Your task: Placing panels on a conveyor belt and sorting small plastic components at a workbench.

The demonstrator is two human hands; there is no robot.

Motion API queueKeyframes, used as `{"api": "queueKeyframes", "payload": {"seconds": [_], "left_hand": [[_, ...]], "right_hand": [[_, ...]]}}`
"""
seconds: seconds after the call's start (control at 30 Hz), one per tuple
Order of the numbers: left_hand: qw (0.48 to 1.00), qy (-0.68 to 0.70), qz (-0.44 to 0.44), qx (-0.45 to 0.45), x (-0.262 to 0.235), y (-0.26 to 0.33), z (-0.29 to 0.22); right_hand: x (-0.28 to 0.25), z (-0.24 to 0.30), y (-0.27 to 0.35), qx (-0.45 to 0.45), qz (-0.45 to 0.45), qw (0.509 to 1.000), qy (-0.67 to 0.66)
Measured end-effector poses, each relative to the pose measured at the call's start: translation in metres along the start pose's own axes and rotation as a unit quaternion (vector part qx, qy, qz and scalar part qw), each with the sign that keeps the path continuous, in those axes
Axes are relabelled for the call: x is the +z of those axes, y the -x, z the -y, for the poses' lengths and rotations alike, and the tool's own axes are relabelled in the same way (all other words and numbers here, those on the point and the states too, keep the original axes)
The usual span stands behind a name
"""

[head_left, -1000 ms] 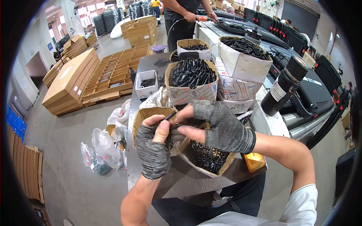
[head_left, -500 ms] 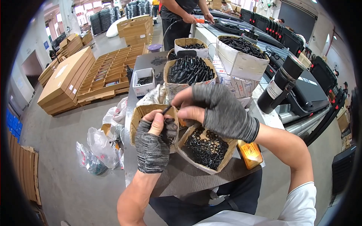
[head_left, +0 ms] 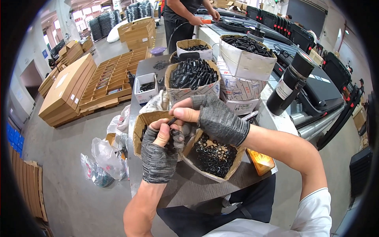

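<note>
Right, both gloved hands meet over the table (head_left: 183, 194), and between them is a slim black rod (head_left: 172, 121). The left hand (head_left: 160, 156) has it grasped near the lower end, thumb on one side and bent fingers on the other, the remaining fingers curled in beneath. Look at the slant: the rod's long axis runs from lower left to upper right, its far end aimed forward and rightward, straight at the right hand (head_left: 221, 120). There, thumb and fingers come together right by that upper tip; whether they truly grip it, I cannot tell.

Below, the left hand hangs over a cardboard carton (head_left: 153, 116), dark pieces just visible inside. Just beside it, under the right hand, sits a second carton (head_left: 237, 163) strewn with small black rings (head_left: 215, 165). An orange-yellow packet (head_left: 259, 162) lies close on its right. Straight ahead, a patterned box (head_left: 193, 93) is heaped with black cylinders (head_left: 193, 74), and a little white box (head_left: 145, 96) stands to its left.
</note>
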State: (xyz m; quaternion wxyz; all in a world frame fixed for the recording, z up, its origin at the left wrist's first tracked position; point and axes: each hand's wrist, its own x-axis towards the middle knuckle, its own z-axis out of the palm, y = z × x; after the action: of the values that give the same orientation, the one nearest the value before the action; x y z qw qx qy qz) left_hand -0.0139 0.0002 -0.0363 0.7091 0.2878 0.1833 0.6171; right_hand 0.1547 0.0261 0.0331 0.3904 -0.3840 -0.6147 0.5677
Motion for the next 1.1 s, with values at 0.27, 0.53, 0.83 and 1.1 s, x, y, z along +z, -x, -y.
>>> {"api": "queueKeyframes", "payload": {"seconds": [0.27,0.53,0.83,1.1], "left_hand": [[0.999,0.012,-0.012,0.030,0.003,0.000,-0.001],[0.999,0.005,0.002,0.053,0.000,0.000,-0.012],[0.999,-0.018,0.019,0.046,0.001,-0.001,-0.010],[0.996,-0.058,0.014,0.060,0.006,0.003,-0.011]], "right_hand": [[0.005,-0.013,-0.006,-0.146,0.034,0.989,-0.015],[-0.014,0.012,0.008,-0.334,-0.040,0.892,0.302],[-0.036,-0.065,0.026,-0.137,0.174,0.719,0.659],[-0.036,-0.074,0.017,-0.190,0.225,0.685,0.666]]}}
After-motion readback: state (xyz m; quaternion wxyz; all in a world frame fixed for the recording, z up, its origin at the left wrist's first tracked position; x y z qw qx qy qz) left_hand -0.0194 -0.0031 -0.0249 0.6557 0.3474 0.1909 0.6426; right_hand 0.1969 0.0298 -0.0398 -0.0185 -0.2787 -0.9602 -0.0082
